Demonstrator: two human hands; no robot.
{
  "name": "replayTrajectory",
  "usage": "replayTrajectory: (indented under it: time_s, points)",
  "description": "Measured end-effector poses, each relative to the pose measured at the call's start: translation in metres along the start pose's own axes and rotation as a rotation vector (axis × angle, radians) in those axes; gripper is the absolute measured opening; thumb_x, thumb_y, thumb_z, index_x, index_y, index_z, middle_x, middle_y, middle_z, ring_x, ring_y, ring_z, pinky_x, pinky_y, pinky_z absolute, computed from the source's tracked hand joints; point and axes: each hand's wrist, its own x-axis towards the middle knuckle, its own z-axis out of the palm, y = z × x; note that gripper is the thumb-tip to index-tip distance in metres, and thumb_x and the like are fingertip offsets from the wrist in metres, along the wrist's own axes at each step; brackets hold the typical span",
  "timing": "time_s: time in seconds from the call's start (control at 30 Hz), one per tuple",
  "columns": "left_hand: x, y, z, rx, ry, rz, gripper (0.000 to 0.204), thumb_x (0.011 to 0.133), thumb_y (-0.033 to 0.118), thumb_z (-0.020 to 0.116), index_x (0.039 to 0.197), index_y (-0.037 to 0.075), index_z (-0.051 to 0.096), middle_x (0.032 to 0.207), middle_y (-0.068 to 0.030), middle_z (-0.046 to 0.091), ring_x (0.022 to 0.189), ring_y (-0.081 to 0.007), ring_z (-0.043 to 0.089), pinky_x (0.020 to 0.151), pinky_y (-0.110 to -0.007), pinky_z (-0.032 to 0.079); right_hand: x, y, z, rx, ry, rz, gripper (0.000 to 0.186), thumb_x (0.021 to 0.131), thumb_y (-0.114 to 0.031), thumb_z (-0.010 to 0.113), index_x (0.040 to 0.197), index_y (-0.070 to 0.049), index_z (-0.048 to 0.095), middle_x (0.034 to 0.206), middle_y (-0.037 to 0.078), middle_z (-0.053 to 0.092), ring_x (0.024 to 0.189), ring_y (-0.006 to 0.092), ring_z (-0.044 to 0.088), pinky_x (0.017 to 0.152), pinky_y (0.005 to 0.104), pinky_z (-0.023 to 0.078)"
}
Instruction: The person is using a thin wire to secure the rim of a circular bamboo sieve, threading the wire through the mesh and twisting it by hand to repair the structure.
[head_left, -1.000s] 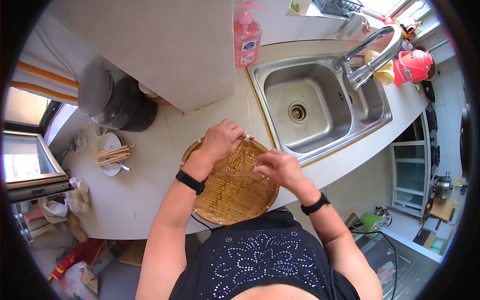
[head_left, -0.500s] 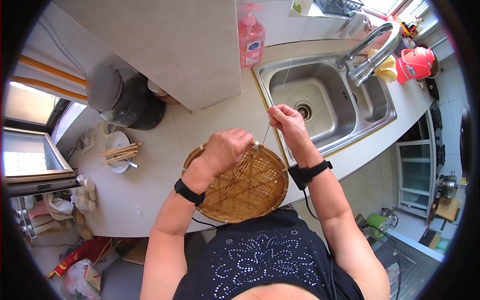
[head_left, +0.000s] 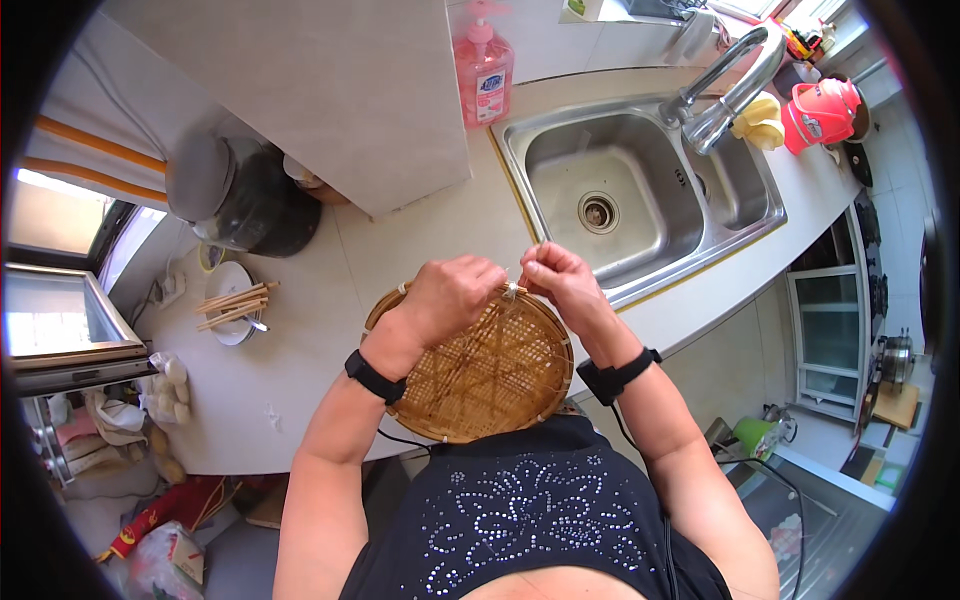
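Bamboo-woven, a round basket (head_left: 485, 380) sits at the front edge of the pale counter (head_left: 245, 405) — just beside a black rhinestone-patterned top (head_left: 520, 505). The left hand (head_left: 450, 300) grips its far edge with curled fingers. The right hand (head_left: 568, 285) pinches thumb to fingers near a white binding (head_left: 512, 290); what lies between is too small to tell. Farther out: a stainless double-bowl sink (head_left: 620, 165), gooseneck faucet (head_left: 712, 128), pink pump bottle (head_left: 484, 78) — and, leftward, wooden sticks (head_left: 236, 304) across a white plate (head_left: 232, 275).

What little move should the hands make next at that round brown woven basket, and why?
Perhaps the bare right hand should tug gently away from the small white tie on the basket, since it pinches beside that tie while the left hand holds the basket.
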Motion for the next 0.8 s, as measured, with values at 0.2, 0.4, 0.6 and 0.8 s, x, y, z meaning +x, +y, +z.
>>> replayTrajectory:
  time_s: [0.2,0.4,0.6,0.8]
  points:
    - [0.008,0.004,0.001,0.042,-0.021,0.074,0.009,0.078,0.010,0.066,0.080,0.010,0.057,0.070,-0.0038,0.057,0.068,-0.0217,0.061,0.056,-0.035,0.051,0.017,-0.004,-0.008,0.269,0.193,-0.089,0.011,0.095,-0.011,0.061,0.103,-0.004,0.063,0.082,0.002,0.062,0.071,0.0129,0.062,0.076,0.0331,0.056]
    - [0.001,0.003,0.009,0.008,-0.087,0.047,0.009,0.078,0.012,0.065,0.080,0.011,0.057,0.071,-0.0027,0.057,0.069,-0.0212,0.061,0.056,-0.035,0.051,-0.014,0.015,-0.001,0.361,0.184,0.092,0.015,0.099,-0.016,0.054,0.110,-0.005,0.056,0.080,0.002,0.061,0.072,0.0155,0.065,0.069,0.0297,0.057]
    - [0.013,0.024,0.011,-0.023,-0.144,0.198,0.006,0.080,0.010,0.062,0.079,0.010,0.056,0.071,-0.0031,0.058,0.071,-0.0225,0.062,0.058,-0.034,0.052,0.025,-0.031,-0.042,0.285,0.311,-0.267,0.005,0.096,-0.010,0.057,0.100,-0.007,0.055,0.073,-0.001,0.055,0.055,0.0078,0.052,0.054,0.0254,0.049]
    - [0.001,-0.005,0.015,-0.096,-0.137,0.055,0.013,0.078,0.010,0.067,0.090,0.011,0.062,0.074,-0.0034,0.061,0.073,-0.0238,0.064,0.059,-0.036,0.052,-0.006,-0.084,-0.022,-0.179,0.050,-0.037,0.025,0.095,-0.026,0.062,0.107,-0.004,0.066,0.075,0.000,0.061,0.066,0.0079,0.058,0.063,0.0269,0.051]
